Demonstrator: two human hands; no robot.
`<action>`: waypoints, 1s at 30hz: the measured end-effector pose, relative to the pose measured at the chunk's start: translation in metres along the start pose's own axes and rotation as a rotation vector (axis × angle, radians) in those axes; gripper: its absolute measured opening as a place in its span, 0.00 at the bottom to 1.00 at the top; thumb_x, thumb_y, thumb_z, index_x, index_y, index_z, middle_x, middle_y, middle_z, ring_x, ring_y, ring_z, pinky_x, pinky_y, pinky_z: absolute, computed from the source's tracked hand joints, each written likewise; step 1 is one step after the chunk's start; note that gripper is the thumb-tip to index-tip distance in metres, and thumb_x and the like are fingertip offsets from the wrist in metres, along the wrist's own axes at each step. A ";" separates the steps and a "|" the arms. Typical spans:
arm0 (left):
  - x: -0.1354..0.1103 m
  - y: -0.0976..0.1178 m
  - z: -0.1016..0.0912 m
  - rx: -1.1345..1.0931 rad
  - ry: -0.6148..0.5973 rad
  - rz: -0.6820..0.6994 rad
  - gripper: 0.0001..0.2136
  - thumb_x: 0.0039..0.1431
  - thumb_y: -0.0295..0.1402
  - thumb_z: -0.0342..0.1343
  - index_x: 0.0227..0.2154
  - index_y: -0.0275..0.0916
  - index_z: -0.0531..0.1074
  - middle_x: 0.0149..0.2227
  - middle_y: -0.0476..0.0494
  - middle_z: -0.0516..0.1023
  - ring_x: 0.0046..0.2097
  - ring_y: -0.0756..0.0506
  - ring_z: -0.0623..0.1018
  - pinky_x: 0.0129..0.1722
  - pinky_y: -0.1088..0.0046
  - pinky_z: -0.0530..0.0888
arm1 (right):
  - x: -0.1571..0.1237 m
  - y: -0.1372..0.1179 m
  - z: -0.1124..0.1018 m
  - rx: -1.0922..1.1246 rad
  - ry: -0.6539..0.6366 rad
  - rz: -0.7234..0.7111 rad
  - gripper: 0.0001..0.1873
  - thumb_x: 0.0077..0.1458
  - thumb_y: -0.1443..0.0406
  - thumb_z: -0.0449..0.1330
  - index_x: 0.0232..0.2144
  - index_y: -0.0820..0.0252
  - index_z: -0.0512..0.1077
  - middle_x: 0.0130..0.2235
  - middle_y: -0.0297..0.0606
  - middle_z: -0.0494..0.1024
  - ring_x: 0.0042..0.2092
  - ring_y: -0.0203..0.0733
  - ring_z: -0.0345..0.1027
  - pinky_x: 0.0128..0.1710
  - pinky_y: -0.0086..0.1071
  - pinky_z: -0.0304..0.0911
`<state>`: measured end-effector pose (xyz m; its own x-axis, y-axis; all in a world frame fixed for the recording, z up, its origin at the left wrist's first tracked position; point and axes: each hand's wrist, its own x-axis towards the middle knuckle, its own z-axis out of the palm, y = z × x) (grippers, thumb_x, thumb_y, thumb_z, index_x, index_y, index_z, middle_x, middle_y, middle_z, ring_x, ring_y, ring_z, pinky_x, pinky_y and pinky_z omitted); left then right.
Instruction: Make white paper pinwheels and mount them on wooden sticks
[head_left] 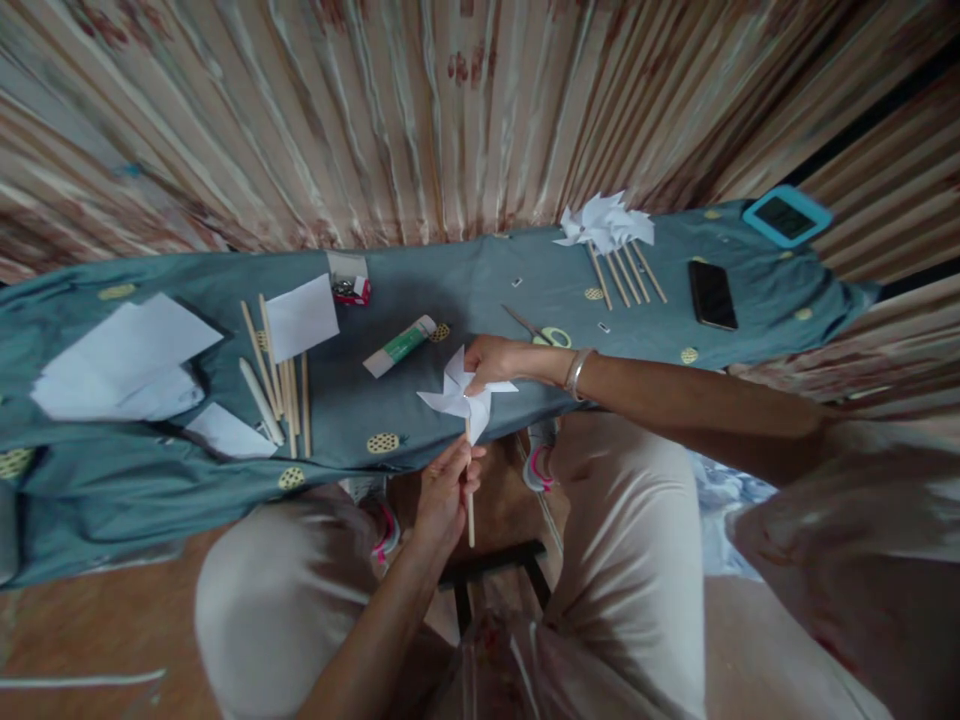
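A white paper pinwheel (455, 402) on a wooden stick (471, 525) is held over the table's front edge. My left hand (446, 490) is closed round the stick, just below the paper blades. From the right, my right hand (491, 362) reaches over the blades with thumb and fingers pressed at the pinwheel's centre. Its fingertips partly hide what lies under them. Nearby on the cloth lie scissors with green handles (553, 336) and a green and white glue stick or tube (401, 346).
On the cloth-covered table (465, 290), white paper sheets (124, 365) lie left, beside wooden sticks (289, 400) and an open red box (351, 290). Finished pinwheels (607, 222), a phone (712, 294) and a blue-framed device (787, 216) lie right. A curtain (420, 120) hangs behind.
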<state>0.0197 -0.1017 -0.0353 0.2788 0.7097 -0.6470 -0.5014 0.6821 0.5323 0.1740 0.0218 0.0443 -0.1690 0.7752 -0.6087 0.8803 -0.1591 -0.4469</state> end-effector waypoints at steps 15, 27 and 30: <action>-0.009 0.005 -0.007 -0.001 0.013 -0.016 0.23 0.28 0.35 0.77 0.30 0.29 0.79 0.25 0.45 0.80 0.22 0.57 0.71 0.21 0.85 0.67 | -0.003 0.043 0.013 0.751 0.062 -0.081 0.13 0.36 0.57 0.73 0.21 0.60 0.78 0.21 0.29 0.74 0.24 0.30 0.62 0.23 0.24 0.56; -0.002 0.041 0.034 -0.012 0.057 0.047 0.07 0.48 0.20 0.66 0.32 0.31 0.81 0.25 0.45 0.80 0.25 0.54 0.77 0.26 0.83 0.76 | -0.021 0.048 0.011 1.413 0.398 -0.209 0.24 0.25 0.54 0.78 0.26 0.58 0.77 0.27 0.30 0.80 0.26 0.30 0.73 0.27 0.22 0.69; 0.004 0.051 0.051 -0.030 0.032 0.073 0.05 0.51 0.19 0.63 0.30 0.30 0.80 0.25 0.45 0.79 0.25 0.54 0.77 0.28 0.81 0.78 | -0.021 0.050 0.007 1.390 0.529 -0.271 0.26 0.24 0.49 0.77 0.24 0.57 0.75 0.25 0.30 0.79 0.27 0.32 0.73 0.28 0.23 0.67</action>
<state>0.0375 -0.0552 0.0168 0.2148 0.7508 -0.6246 -0.5439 0.6232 0.5620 0.2188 -0.0066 0.0303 0.1882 0.9512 -0.2447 -0.3083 -0.1793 -0.9342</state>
